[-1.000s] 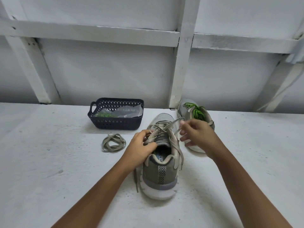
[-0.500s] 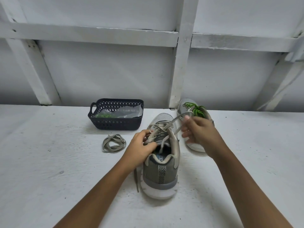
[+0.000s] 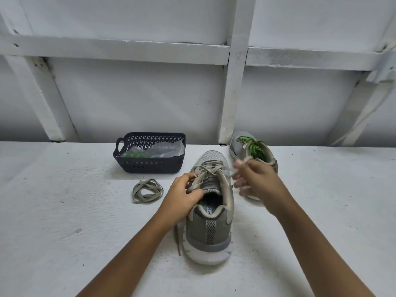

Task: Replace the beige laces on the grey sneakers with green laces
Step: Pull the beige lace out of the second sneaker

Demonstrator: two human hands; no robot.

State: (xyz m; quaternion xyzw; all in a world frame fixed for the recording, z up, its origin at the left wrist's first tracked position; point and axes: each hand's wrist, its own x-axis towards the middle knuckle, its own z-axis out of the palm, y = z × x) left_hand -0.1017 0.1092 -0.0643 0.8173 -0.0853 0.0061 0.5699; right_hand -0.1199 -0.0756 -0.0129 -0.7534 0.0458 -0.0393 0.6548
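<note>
Grey sneaker [image 3: 209, 213] sits heel toward me on the white counter [image 3: 75, 211], its beige lace [image 3: 206, 170] still threaded. I see the left hand [image 3: 184, 196] at the collar with its fingers [image 3: 189, 179] curled on the lace. The right hand [image 3: 259, 181] is blurred, and its fingers [image 3: 241, 168] seem to be pinching a strand. Behind it is the green-laced sneaker [image 3: 255, 146]. To the left are a coiled beige lace [image 3: 146, 190] and a dark basket [image 3: 150, 165].

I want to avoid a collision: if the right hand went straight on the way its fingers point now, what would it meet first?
Probably the beige lace of the near sneaker: the right hand points left and forward at it. The hand is blurred, so depth is uncertain.
</note>
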